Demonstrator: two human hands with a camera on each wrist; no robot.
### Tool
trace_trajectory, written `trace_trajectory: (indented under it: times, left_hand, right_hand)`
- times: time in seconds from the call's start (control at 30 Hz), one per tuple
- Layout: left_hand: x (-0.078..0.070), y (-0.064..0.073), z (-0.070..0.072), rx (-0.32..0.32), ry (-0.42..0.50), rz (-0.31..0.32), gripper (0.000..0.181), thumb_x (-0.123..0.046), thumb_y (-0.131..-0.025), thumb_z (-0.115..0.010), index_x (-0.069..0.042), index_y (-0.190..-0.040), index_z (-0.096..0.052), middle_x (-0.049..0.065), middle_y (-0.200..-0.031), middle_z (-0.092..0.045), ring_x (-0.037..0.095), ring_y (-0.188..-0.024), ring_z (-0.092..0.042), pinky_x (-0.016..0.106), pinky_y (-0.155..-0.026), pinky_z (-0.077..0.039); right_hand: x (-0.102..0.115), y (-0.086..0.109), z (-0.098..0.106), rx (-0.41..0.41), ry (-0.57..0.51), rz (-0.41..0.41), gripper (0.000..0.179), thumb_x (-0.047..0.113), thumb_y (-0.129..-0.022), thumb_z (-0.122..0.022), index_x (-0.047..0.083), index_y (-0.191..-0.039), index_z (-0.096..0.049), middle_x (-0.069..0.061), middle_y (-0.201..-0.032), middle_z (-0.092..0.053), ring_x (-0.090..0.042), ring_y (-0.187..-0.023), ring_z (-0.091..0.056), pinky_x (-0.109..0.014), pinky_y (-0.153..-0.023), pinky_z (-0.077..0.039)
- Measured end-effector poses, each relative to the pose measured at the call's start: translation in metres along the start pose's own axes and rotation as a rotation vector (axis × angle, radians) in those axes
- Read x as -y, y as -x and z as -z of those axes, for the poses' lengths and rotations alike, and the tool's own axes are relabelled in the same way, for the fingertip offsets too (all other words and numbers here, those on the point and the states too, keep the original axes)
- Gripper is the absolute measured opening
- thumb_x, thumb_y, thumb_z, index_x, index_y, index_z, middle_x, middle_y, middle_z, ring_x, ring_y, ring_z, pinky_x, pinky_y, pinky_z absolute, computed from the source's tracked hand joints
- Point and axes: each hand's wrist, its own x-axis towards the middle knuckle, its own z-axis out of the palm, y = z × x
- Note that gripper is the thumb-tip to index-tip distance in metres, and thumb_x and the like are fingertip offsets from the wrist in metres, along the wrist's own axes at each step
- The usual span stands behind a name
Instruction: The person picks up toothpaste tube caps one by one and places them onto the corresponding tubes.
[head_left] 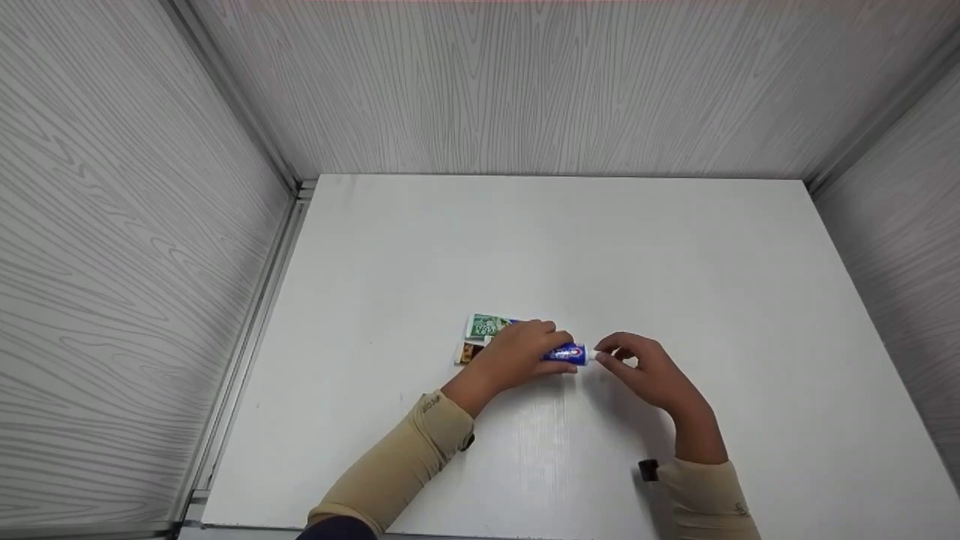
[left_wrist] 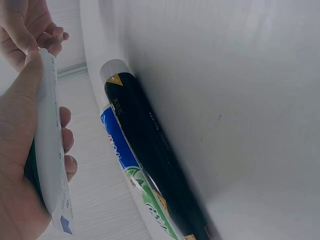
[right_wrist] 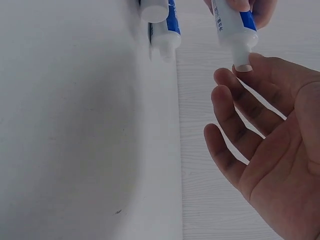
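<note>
My left hand (head_left: 521, 351) grips a blue-and-white toothpaste tube (head_left: 574, 354) lengthwise, holding it above the white table. At the tube's narrow end is a small white cap (right_wrist: 243, 62). The thumb and index finger of my right hand (head_left: 649, 373) pinch this cap, while its other fingers are loosely bent, as the right wrist view shows. Under and behind my left hand lie two more toothpaste tubes side by side. One is a black tube (left_wrist: 145, 135) with gold marks and a pale cap; the other is a green, blue and white tube (left_wrist: 135, 167). In the head view my left hand partly covers both.
The white table (head_left: 420, 247) reaches out around the hands on all sides. Grey wood-patterned panels stand at its back (head_left: 525, 90), left (head_left: 112, 285) and right. A dark wrist device (head_left: 649, 470) sits at the right sleeve's cuff.
</note>
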Motion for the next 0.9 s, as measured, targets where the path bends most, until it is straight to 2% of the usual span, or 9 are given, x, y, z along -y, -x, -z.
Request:
trace_trajectory:
  times: [0.5,0.77,0.9]
  left_hand:
    - [-0.0004,0.0005,-0.0020,0.018,0.021,0.021,0.045,-0.055,-0.102,-0.065,-0.018,-0.127,-0.072,-0.001,-0.101,-0.069,0.012,-0.084,-0.060,0.031,-0.078,-0.055]
    - [-0.0003,0.0016,-0.0025,0.012,0.005,0.016,0.048,-0.059,-0.103,-0.060,-0.019,-0.126,-0.072,-0.002,-0.099,-0.068,0.011,-0.082,-0.059,0.030,-0.075,-0.053]
    - [-0.0008,0.0034,-0.0031,-0.012,0.009,0.003,0.048,-0.060,-0.103,-0.060,-0.019,-0.125,-0.072,-0.002,-0.098,-0.067,0.011,-0.081,-0.057,0.030,-0.075,-0.053]
  right_hand:
    - [0.0008,-0.0020,-0.0017,0.045,-0.007,-0.081,0.028,0.033,-0.109,-0.063,0.010,-0.117,-0.075,-0.004,-0.114,-0.076,-0.024,-0.107,-0.068,-0.053,-0.098,-0.054]
    - [0.0004,-0.0026,-0.0008,0.079,-0.023,-0.087,0.033,0.036,-0.111,-0.058,0.008,-0.115,-0.075,-0.010,-0.112,-0.075,-0.034,-0.105,-0.071,-0.046,-0.092,-0.054]
    - [0.0000,-0.0029,-0.0017,0.083,-0.021,-0.095,0.033,0.035,-0.112,-0.055,0.007,-0.110,-0.074,-0.011,-0.109,-0.074,-0.028,-0.099,-0.069,-0.041,-0.087,-0.054]
